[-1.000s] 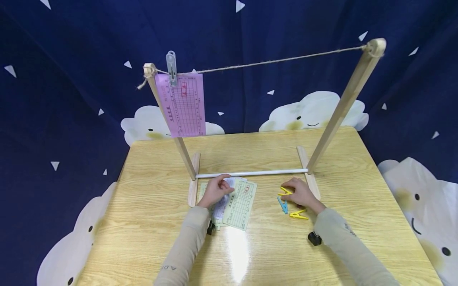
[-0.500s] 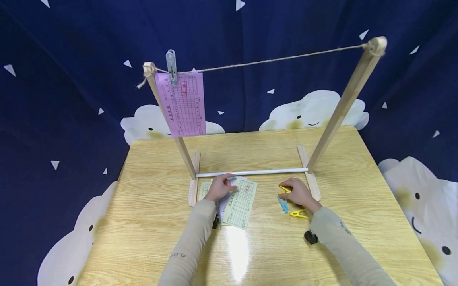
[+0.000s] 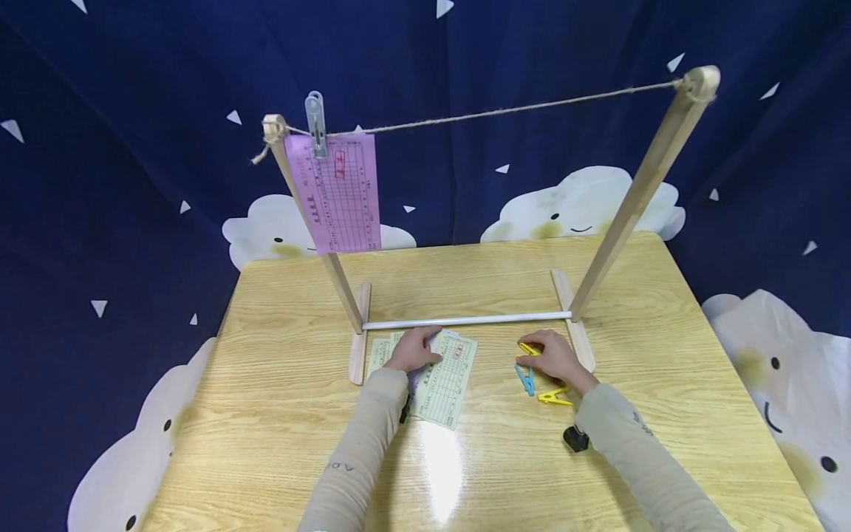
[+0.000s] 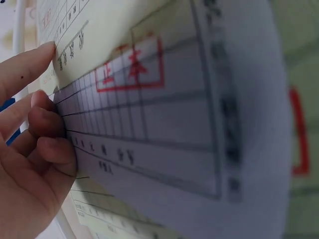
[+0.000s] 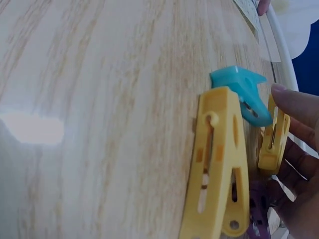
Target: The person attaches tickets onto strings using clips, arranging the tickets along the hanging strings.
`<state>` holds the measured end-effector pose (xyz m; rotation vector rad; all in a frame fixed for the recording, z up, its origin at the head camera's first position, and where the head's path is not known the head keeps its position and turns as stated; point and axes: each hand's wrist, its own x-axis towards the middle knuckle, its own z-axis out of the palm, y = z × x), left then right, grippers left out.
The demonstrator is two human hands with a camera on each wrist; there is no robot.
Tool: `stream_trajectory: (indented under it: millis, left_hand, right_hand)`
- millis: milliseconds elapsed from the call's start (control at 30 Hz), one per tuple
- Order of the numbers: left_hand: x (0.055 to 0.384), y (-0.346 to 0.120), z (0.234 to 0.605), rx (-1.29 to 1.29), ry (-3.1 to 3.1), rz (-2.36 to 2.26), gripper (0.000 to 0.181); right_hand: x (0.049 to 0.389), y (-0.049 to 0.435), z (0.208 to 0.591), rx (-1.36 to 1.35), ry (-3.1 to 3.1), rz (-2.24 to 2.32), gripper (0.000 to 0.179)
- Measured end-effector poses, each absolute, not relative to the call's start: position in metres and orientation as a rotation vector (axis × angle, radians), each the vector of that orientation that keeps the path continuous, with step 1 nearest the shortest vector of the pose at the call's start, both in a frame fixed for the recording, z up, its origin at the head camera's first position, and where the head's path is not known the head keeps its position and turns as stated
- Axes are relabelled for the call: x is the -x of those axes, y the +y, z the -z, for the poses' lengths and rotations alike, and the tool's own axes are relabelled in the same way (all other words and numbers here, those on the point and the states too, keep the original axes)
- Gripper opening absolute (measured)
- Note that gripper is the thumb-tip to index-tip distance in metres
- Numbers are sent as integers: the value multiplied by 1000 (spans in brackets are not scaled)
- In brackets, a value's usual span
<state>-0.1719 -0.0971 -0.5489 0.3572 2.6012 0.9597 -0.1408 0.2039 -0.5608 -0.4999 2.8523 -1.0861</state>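
My left hand (image 3: 414, 349) is over several overlapping printed slips. Its thumb touches the pale green slip (image 3: 447, 391) on top, and thumb and forefinger stand apart in the head view. Beneath lies a pale purple slip (image 4: 149, 119) with a red stamp, near the curled fingers. My right hand (image 3: 557, 356) pinches a yellow clothespin (image 5: 273, 142) at the table, thumb on its near end. Beside it lie a blue clothespin (image 5: 241, 92), another yellow clothespin (image 5: 214, 164) and a purple clothespin (image 5: 259, 211), partly hidden by the hand in the right wrist view.
A string (image 3: 505, 111) runs between two wooden posts (image 3: 638, 207). From its left end a pink slip (image 3: 342, 199) hangs on a grey clothespin (image 3: 316, 125). A white rod (image 3: 479, 320) joins the posts' feet on the wooden table (image 3: 279, 428). Behind hangs a dark blue curtain (image 3: 565, 44).
My left hand has moved slightly right over the slips, its thumb coming onto the top green one. My right hand has stayed at the yellow clothespin, its forearm shifting slightly left.
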Motion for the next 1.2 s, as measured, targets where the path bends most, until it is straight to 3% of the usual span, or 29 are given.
stream_trajectory:
  millis: [400, 733, 1200]
  left_hand:
    - [173, -97, 551, -330, 2607, -937, 53]
    - [169, -99, 552, -322, 2611, -998, 28]
    - [168, -103, 546, -429, 2626, -1212, 32]
  right_hand:
    - [140, 201, 558, 369, 2800, 1149, 38]
    - [141, 201, 553, 250, 2732, 1258, 41]
    - [142, 201, 541, 223, 2707, 1381, 42]
